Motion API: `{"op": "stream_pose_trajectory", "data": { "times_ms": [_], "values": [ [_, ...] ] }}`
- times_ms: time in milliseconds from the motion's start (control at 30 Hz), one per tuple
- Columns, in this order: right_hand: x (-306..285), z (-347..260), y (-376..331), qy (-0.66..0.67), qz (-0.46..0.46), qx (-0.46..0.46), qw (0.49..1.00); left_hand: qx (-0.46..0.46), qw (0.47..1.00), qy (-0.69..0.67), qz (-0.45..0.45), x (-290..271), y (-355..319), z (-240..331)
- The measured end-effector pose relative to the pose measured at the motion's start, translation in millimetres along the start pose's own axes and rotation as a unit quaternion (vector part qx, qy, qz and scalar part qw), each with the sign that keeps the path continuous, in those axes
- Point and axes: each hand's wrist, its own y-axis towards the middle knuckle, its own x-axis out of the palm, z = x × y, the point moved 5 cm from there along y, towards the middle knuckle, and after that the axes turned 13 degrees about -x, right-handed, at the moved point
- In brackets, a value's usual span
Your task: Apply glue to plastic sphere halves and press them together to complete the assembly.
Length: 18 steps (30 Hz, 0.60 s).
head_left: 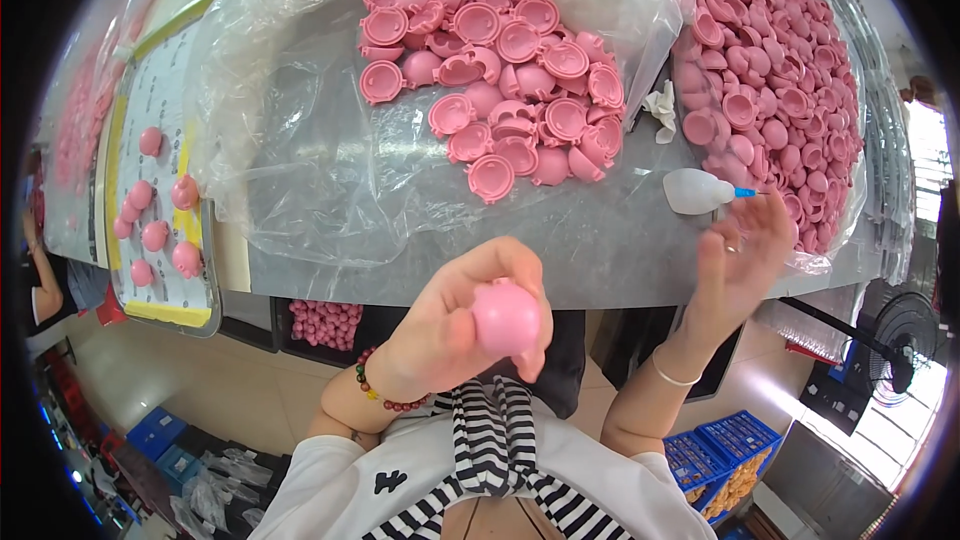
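My left hand is closed around a round, glossy pink plastic piece with small bumps on it, held above the table's front edge. My right hand is raised at the right with its fingers apart and nothing visible in it. Just beyond those fingers lies a small white squeeze bottle with a blue needle tip. The tip points toward my right fingertips; whether they touch it I cannot tell. In front of me a pile of pink half shells is spread over clear plastic sheeting on the grey table.
A large plastic bag of pink half shells stands at the right. On the left, a yellow-taped tray holds several pink round pieces. A bin of pink pieces sits below the table edge. Crumpled white tissue lies beside the bag.
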Motion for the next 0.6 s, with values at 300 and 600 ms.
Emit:
{"op": "stream_pose_trajectory", "data": {
  "times_ms": [300, 600],
  "values": [
    [13.6, 15.9, -1.2, -0.030, -0.112, 0.069, 0.991, 0.038, 0.983, 0.141, 0.113, -1.8, -6.7, 5.4],
    [-13.7, 11.9, -15.1, 0.060, -0.008, 0.040, 0.997, 0.316, 0.253, 0.767, 0.498, 48.8, -106.3, 106.4]
  ]
}}
